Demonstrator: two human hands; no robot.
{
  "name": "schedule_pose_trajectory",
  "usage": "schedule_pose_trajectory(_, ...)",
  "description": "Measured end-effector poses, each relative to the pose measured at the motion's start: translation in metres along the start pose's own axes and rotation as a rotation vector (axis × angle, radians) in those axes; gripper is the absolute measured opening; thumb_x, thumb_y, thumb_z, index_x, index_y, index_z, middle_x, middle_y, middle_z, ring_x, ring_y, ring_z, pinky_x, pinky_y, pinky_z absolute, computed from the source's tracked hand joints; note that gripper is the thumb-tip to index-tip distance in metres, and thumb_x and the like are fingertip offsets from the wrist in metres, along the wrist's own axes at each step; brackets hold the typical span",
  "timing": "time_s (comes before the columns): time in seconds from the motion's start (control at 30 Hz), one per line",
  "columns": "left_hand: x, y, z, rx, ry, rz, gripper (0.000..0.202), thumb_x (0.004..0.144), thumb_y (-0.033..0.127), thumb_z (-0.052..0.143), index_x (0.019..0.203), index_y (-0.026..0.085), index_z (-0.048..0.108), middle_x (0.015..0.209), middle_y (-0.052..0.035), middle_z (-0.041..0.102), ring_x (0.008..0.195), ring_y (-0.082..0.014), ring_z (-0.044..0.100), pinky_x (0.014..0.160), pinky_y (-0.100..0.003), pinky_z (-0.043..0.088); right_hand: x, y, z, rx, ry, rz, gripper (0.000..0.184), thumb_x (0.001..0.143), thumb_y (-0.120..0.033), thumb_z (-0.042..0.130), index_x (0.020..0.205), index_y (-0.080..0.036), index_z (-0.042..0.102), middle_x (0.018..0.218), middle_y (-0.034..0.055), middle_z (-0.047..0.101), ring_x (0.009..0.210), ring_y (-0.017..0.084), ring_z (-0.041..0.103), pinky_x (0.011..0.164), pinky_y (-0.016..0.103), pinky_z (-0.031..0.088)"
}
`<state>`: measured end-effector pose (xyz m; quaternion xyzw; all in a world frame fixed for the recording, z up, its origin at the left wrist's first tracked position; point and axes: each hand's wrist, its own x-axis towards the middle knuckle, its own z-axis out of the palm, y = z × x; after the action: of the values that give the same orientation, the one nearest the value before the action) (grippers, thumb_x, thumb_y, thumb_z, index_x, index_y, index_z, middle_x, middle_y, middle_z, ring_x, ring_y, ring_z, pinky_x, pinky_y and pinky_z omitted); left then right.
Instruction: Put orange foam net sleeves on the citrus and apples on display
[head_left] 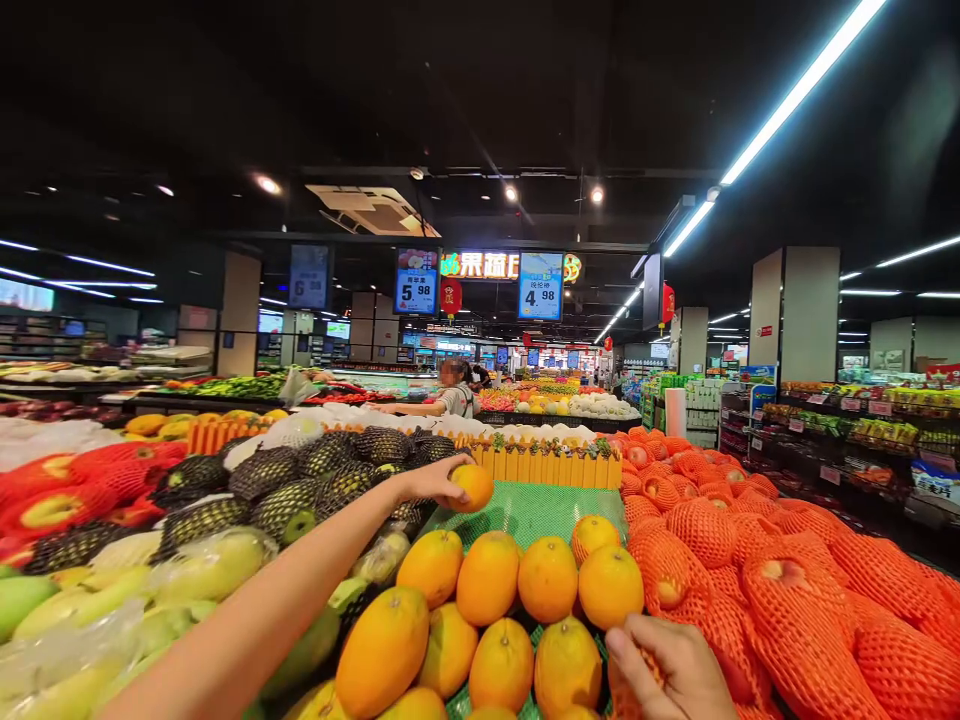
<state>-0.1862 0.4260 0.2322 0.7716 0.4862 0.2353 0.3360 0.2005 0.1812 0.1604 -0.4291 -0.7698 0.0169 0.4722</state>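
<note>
My left hand [439, 480] reaches out over the display, its fingers closed around an orange [474, 489] above the far part of the green mat [555, 508]. Near the front right, my right hand [671, 665] is curled, with thumb and fingers close together. Something orange shows between and beside its fingers, but I cannot make out what it is. Several oranges [487, 577] lie in rows on the mat, and the rightmost large orange [611, 587] sits just above my right thumb.
Red-netted fruit [795, 590] heaps up at the right. Black-netted fruit [289, 490] and pale green fruit [214, 565] fill the left. A low yellow fence [547, 467] edges the mat's back. Beyond it a person [456, 395] stretches out an arm. Price signs [540, 287] hang overhead.
</note>
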Motion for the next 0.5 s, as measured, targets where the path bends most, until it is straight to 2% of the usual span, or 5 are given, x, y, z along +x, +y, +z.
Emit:
schedule_pose_trajectory(0.1, -0.03, 0.023, -0.013, -0.026, 0.102, 0.161, 0.089, 0.058, 0.055, 0.08, 0.127, 0.022, 0.035, 0.124, -0.0093, 0.053, 0.113, -0.0314, 0.059, 0.08, -0.035, 0.056, 0.002, 0.007, 0.002, 0.013, -0.047, 0.005, 0.059, 0.099, -0.065, 0.044, 0.063, -0.022, 0.062, 0.059, -0.0001, 0.063, 0.055, 0.018, 0.062, 0.054, 0.025, 0.043)
schedule_pose_trajectory(0.2, -0.063, 0.056, -0.013, 0.076, 0.138, 0.386, 0.082, 0.058, 0.047, 0.085, 0.123, 0.02, 0.043, 0.132, -0.0115, 0.05, 0.122, -0.0323, 0.054, 0.1, -0.039, 0.051, 0.003, 0.006, 0.003, 0.035, -0.008, 0.029, 0.062, 0.096, -0.069, 0.045, 0.058, -0.021, 0.053, 0.055, -0.0012, 0.055, 0.053, 0.017, 0.056, 0.054, 0.025, 0.038)
schedule_pose_trajectory(0.27, -0.088, 0.08, -0.006, 0.214, 0.137, 0.46, 0.079, 0.061, 0.043, 0.083, 0.127, 0.02, 0.046, 0.133, -0.0111, 0.051, 0.121, -0.032, 0.055, 0.103, -0.042, 0.048, 0.004, 0.004, 0.001, 0.057, 0.013, 0.057, 0.064, 0.095, -0.072, 0.044, 0.058, -0.02, 0.048, 0.055, -0.0015, 0.051, 0.052, 0.016, 0.052, 0.054, 0.026, 0.035)
schedule_pose_trajectory(0.4, -0.133, 0.127, 0.017, 0.573, 0.209, 0.583, 0.081, 0.06, 0.034, 0.08, 0.133, 0.023, 0.047, 0.136, -0.0095, 0.054, 0.123, -0.0323, 0.053, 0.108, -0.043, 0.042, 0.008, 0.007, -0.005, 0.096, -0.014, 0.125, 0.064, 0.092, -0.075, 0.043, 0.06, -0.02, 0.047, 0.057, -0.0019, 0.046, 0.055, 0.016, 0.047, 0.057, 0.027, 0.032)
schedule_pose_trajectory(0.5, -0.158, 0.152, 0.034, 0.862, 0.213, 0.566, 0.081, 0.06, 0.037, 0.081, 0.134, 0.026, 0.049, 0.132, -0.008, 0.057, 0.118, -0.0325, 0.057, 0.1, -0.039, 0.046, 0.013, 0.014, -0.012, 0.113, 0.002, 0.153, 0.065, 0.089, -0.078, 0.044, 0.06, -0.02, 0.044, 0.057, -0.0025, 0.041, 0.056, 0.015, 0.043, 0.058, 0.027, 0.029)
